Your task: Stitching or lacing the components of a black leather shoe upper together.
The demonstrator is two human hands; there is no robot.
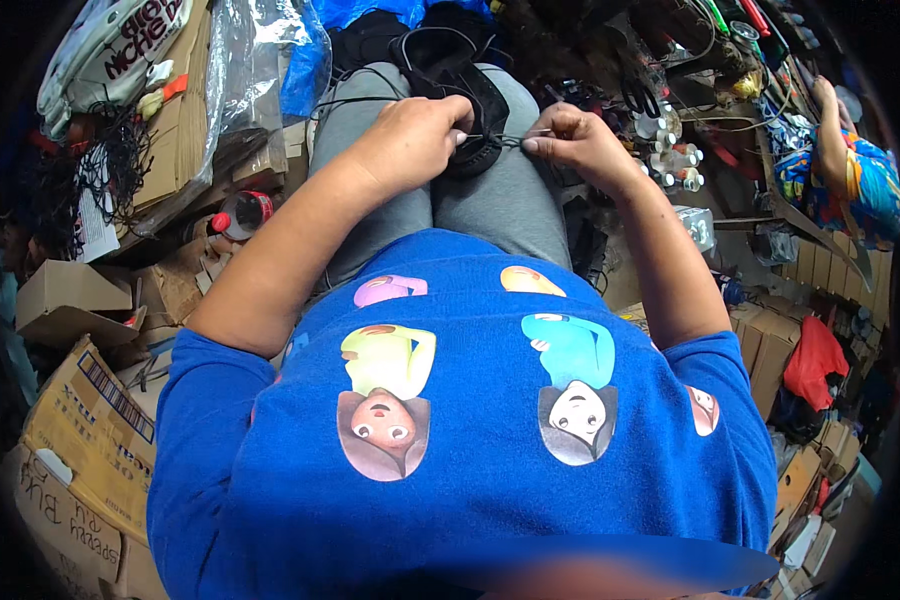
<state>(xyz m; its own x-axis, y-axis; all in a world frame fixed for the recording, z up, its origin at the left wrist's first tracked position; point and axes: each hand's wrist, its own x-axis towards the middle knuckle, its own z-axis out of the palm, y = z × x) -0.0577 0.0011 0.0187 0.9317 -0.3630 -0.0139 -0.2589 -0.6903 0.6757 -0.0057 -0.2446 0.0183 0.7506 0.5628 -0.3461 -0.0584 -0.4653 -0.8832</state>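
Note:
A black shoe [475,158] rests on my lap, over the grey trousers [505,205], with one end toward my body. Pinched at the shoe's left side, my left hand [420,140] is closed on a thin dark cord. On the other side my right hand [582,147] also pinches the dark cord [507,141], which runs across the shoe between the two hands. More loose cord [370,98] trails over my left thigh. The fingers partly cover the shoe's edge, so the exact spot where the cord meets it is hard to make out.
Cardboard boxes [90,430] and a red-capped bottle [242,215] lie to my left, near tangled black strands [95,180]. Several small clear bottles [678,160] stand at right. Beyond them sits another person in patterned blue clothing [870,185]. A red bag [815,365] lies further back.

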